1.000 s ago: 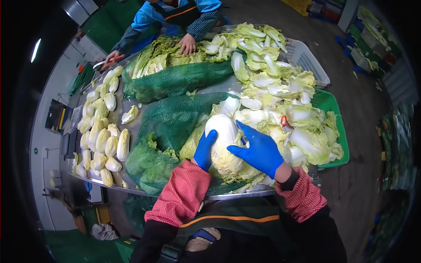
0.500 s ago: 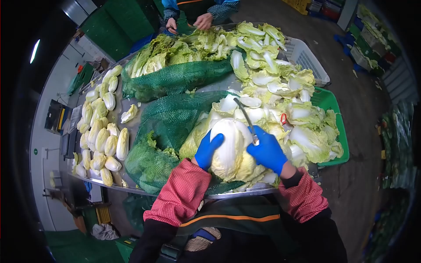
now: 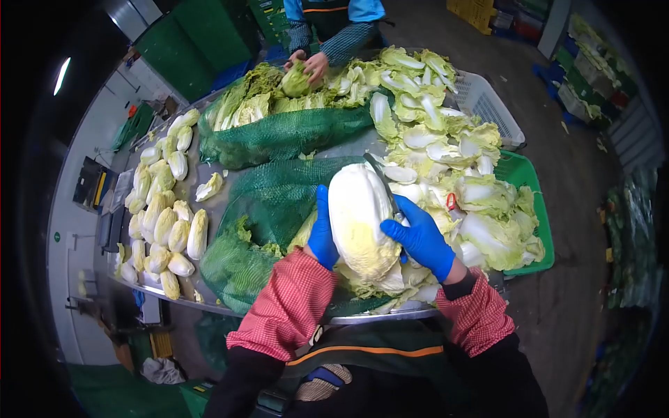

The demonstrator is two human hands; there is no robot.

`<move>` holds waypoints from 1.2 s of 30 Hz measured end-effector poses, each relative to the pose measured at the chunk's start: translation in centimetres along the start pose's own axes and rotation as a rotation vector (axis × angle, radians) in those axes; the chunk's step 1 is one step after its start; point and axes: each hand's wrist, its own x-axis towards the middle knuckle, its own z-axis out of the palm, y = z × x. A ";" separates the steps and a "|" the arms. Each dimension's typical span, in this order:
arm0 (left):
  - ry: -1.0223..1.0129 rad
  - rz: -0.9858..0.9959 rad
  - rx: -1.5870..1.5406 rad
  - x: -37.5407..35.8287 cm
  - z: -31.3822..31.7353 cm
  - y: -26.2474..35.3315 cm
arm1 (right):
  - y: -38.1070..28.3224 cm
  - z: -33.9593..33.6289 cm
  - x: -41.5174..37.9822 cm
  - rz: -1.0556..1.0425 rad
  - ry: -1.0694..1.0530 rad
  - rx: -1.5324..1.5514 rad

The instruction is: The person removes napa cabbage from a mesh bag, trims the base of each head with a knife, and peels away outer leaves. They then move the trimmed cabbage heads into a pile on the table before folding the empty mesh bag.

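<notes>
The cabbage (image 3: pixel 360 219) is a long, pale oval head, creamy white along its ribs and yellowing with crinkled leaf edges toward the near end. It is held up over the near edge of the metal table (image 3: pixel 362 143), just in front of the person. The left hand (image 3: pixel 322 230), in a smooth blue glove, is clamped along the cabbage's left side with the fingers pointing away. The right hand (image 3: pixel 418 237), gloved the same, presses against the right side and is also closed around the handle of a knife (image 3: pixel 382 182), whose thin grey blade slants up and away along the head. Both forearms wear red checked sleeves.

Under and to the left of the cabbage lies a coarse green mesh sack (image 3: pixel 268 202), slack and wrinkled, with leafy green heads showing through its open end. A second filled sack (image 3: pixel 286 132) lies farther off. To the right, a loose heap of trimmed leaves (image 3: pixel 453 153), ribbed white and curly green, spills over a green crate (image 3: pixel 533 209) and a white basket (image 3: pixel 488 104). On the far left, small peeled heads (image 3: pixel 164 216) lie in rows.

At the far side, another person's hands (image 3: pixel 306 66) grip a green head; that figure is cut off above the chest. The knife's handle is hidden inside the glove.
</notes>
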 end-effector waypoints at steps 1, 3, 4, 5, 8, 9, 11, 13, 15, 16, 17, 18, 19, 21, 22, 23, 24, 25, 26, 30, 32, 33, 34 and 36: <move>-0.049 -0.003 -0.047 -0.8 -0.5 0.4 | 0.3 -0.1 -0.2 0.018 -0.017 -0.013; -0.018 -0.035 -0.047 -1.9 -1.1 0.4 | 0.9 -0.5 -0.4 0.052 -0.039 -0.028; 0.075 -0.063 -0.016 -2.7 -1.3 -0.3 | 1.1 -0.2 -0.6 0.066 -0.028 -0.065; 0.164 -0.085 0.015 -3.3 -1.6 -0.8 | 0.9 0.1 -0.6 0.076 -0.020 -0.105; 0.139 -0.074 -0.157 -3.5 -2.7 -1.8 | 1.4 -0.2 0.0 0.086 -0.049 -0.139; 0.136 -0.066 -0.114 -3.6 -2.4 -1.9 | 1.4 -0.4 0.0 0.100 -0.082 -0.108; 0.130 -0.047 -0.027 -3.7 -1.4 -1.6 | 1.1 -0.5 0.1 0.099 -0.110 -0.098; 0.097 -0.020 0.015 -3.3 -2.4 -2.0 | 0.7 -0.3 -0.1 0.069 -0.096 -0.135; 0.065 0.003 0.063 -2.9 -2.8 -2.3 | 0.8 0.4 -0.2 -0.015 -0.008 -0.261; 0.052 0.014 0.090 -2.8 -2.8 -2.4 | 1.0 0.7 -0.4 -0.056 0.036 -0.324; 0.038 0.024 0.115 -2.7 -2.9 -2.5 | 1.4 0.9 -0.5 -0.084 0.073 -0.374; 0.036 -0.008 0.107 -2.6 -3.2 -2.6 | 1.9 1.0 -0.4 -0.112 0.110 -0.423; 0.034 -0.040 0.098 -2.4 -3.5 -2.7 | 2.2 1.1 -0.4 -0.141 0.145 -0.472; 0.065 -0.127 -0.003 -3.0 -2.8 -2.4 | 1.6 0.4 -0.7 0.009 0.097 -0.205; 0.096 -0.184 -0.096 -3.8 -1.0 -1.9 | 1.3 -0.2 -0.7 0.084 0.074 -0.072; 0.128 -0.240 -0.190 -4.3 -0.1 -1.8 | 1.4 -0.9 -0.7 0.093 0.020 0.017; 0.087 -0.238 -0.259 -4.4 0.0 -2.1 | 1.5 -1.3 -0.6 0.115 0.005 0.035; 0.045 -0.236 -0.327 -4.5 0.1 -2.4 | 1.6 -1.6 -0.4 0.136 -0.010 0.054; 0.000 -0.235 -0.392 -4.5 0.1 -2.6 | 1.9 -2.1 -0.2 0.153 -0.021 0.074; -0.369 -0.239 -0.444 -3.3 -1.7 -2.0 | 6.0 -3.2 0.0 -0.063 0.249 -0.779; -0.175 -0.106 -0.384 -3.3 0.0 -1.2 | 2.3 -1.4 -1.2 -0.091 0.294 -0.783; -0.124 -0.061 -0.374 -3.1 0.2 -1.2 | 1.5 -0.9 -1.5 -0.165 0.300 -0.711; -0.076 -0.019 -0.361 -2.8 0.6 -1.0 | 1.1 -0.7 -1.5 -0.240 0.311 -0.638; -0.175 0.029 -0.366 -2.4 1.6 -1.0 | 1.0 -0.3 -1.1 -0.145 0.117 -0.315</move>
